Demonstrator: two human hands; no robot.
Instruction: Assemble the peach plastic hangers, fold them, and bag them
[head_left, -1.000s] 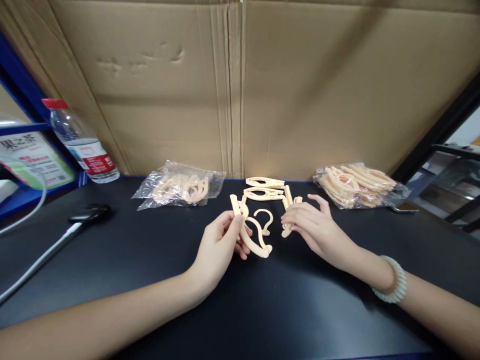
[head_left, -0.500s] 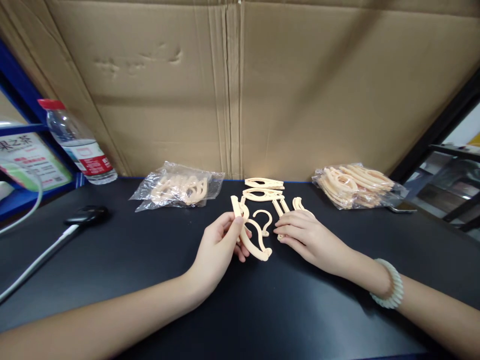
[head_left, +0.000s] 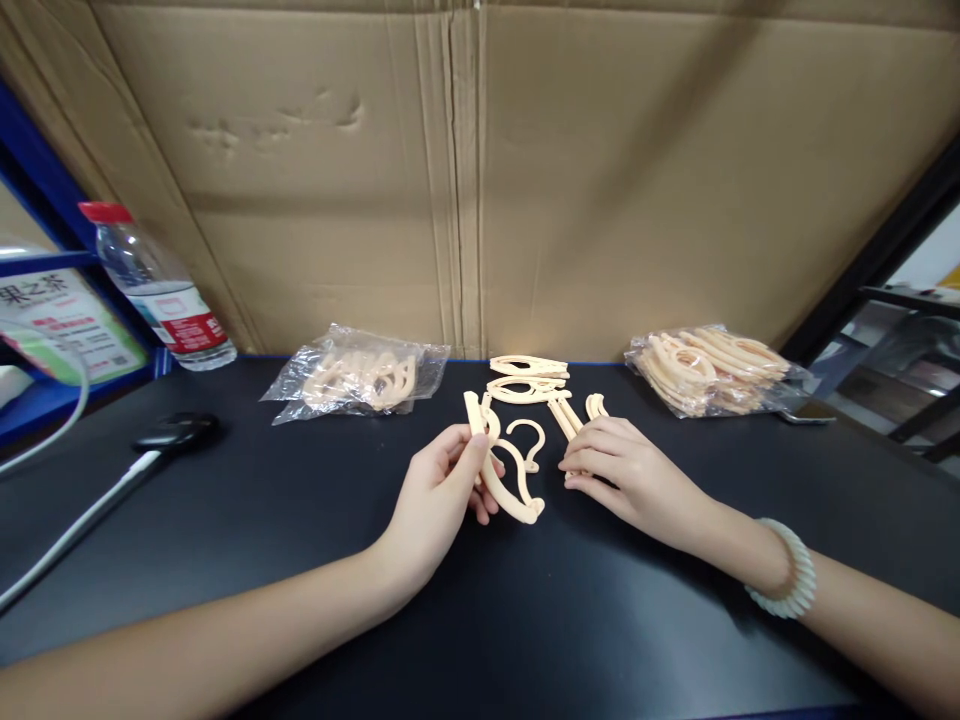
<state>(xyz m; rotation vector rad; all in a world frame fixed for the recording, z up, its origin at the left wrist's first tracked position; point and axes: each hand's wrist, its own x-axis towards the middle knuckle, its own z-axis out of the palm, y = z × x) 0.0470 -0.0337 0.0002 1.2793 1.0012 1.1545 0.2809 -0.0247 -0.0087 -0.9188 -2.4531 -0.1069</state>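
Observation:
My left hand (head_left: pixel 439 490) is closed on a pair of curved peach-coloured plastic hanger arms (head_left: pixel 510 495), thumb on top, held above the table. A loose hanger hook (head_left: pixel 536 440) lies just right of them. My right hand (head_left: pixel 634 475) is closed, its fingertips on several narrow straight hanger bars (head_left: pixel 564 415); their lower ends are partly hidden under the fingers. A curved hanger piece (head_left: pixel 595 406) pokes out behind that hand. Farther back, flat hanger pieces (head_left: pixel 527 388) lie in two rows.
A clear bag of hooks (head_left: pixel 360 380) lies at the back left and a bag of hanger arms (head_left: pixel 705 370) at the back right. A red-capped bottle (head_left: pixel 169 300) and a black device with a white cable (head_left: pixel 176 430) are at the left. Cardboard (head_left: pixel 315 230) stands behind.
My right hand has shifted slightly right, and the straight bars under it have tilted. My left hand keeps its hold on the curved arms, almost unmoved.

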